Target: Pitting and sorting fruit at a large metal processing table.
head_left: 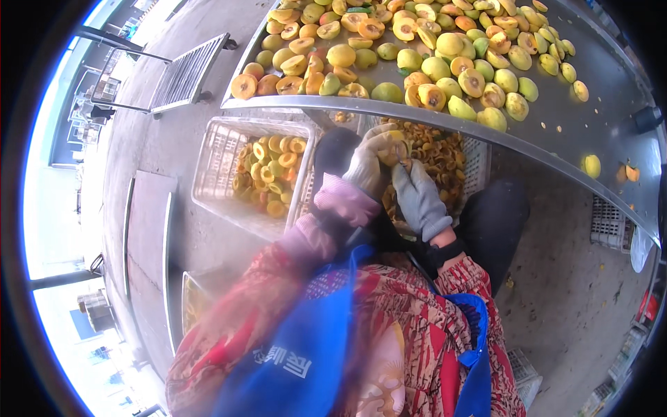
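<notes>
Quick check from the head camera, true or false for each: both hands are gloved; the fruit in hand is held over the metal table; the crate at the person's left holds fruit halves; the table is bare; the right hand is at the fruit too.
1. Both hands are gloved. True: left hand, right hand.
2. The fruit is held over the metal table. False: it is below the table's edge, over a crate of pits.
3. The left crate holds fruit halves. True.
4. The table is bare. False: it carries whole and halved fruit.
5. The right hand is at the fruit. True.

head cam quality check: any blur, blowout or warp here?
Head view: the left sleeve and blue apron smear close to the lens; sky at the left rim blows out white; the metal table edge bows from fisheye; the gloved left hand and right hand stay fairly sharp.
</notes>
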Available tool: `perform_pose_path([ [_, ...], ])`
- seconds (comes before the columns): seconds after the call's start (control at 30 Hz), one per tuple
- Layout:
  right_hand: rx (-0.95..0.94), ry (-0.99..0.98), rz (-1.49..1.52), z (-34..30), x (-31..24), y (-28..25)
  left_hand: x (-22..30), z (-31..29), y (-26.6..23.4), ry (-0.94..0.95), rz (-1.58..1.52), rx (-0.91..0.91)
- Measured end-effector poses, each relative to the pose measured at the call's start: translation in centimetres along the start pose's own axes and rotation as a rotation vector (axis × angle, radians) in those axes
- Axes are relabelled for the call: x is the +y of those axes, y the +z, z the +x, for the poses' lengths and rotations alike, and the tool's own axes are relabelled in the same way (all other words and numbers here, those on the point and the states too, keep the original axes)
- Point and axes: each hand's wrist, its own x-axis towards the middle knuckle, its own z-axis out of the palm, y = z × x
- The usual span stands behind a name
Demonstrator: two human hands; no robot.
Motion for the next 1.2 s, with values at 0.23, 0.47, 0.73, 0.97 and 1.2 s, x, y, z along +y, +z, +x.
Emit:
perform_pose_path([
  [0.23,0.084,-0.108,-0.096,0.4,0.6,0.8,-0.4,0.4,0.4,0.021,0.069,0.181],
  [0.47,-0.026,-0.025,0.03,1.4,1.4,0.8,-0.3,0.7,1.5,0.184,0.31,0.146],
  [0.73,-0.156,-0.014,0.348,1.5,1.1,0.7,-0.9,1.2,1.4,0.179,0.293,0.335],
  [0.97,-0.238,0.041,0.328,1.4,2.1,0.4,-0.1,1.0,2.3,0.07,0.196,0.245],
  [1.2,-0.261,0.068,0.382,1.8,3.0,0.7,-0.7,1.2,2.1,0.142,0.31,0.33],
])
